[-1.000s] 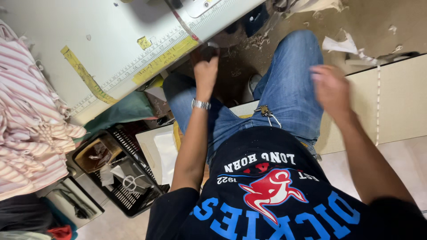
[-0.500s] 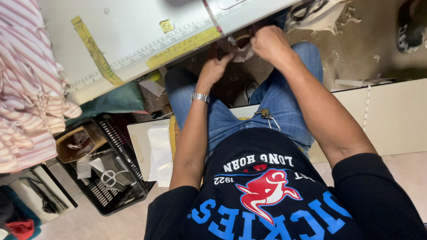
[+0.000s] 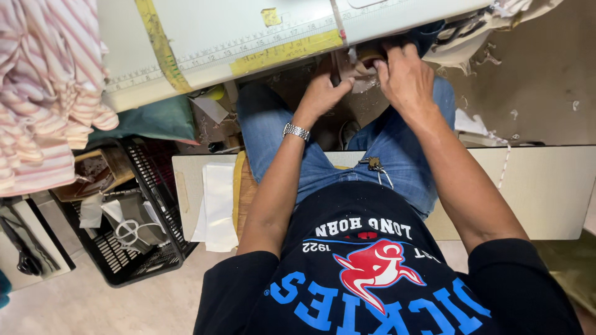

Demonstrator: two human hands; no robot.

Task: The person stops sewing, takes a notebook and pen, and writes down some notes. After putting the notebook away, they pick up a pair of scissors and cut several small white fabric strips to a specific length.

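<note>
I sit at a white work table (image 3: 248, 31) and look down at my lap. Both my hands reach under its front edge. My left hand (image 3: 323, 93), with a metal watch (image 3: 296, 131) on the wrist, has its fingertips at a small pale scrap (image 3: 360, 82); its grip is hidden. My right hand (image 3: 403, 77) curls over a small brown object (image 3: 366, 57) just below the table edge, fingers closed around it. The two hands touch or nearly touch. What the brown object is stays hidden in the shadow.
Yellow measuring tapes (image 3: 282, 53) are stuck along the table. Striped pink fabric (image 3: 37, 93) hangs at the left above green cloth (image 3: 155, 121). A black crate (image 3: 124, 211) holds scissors and clutter. A beige bench board (image 3: 540, 186) runs to the right. Scraps litter the floor (image 3: 546, 80).
My right hand has come in from the right knee to meet the left under the table edge. The view has shifted nearer to the table.
</note>
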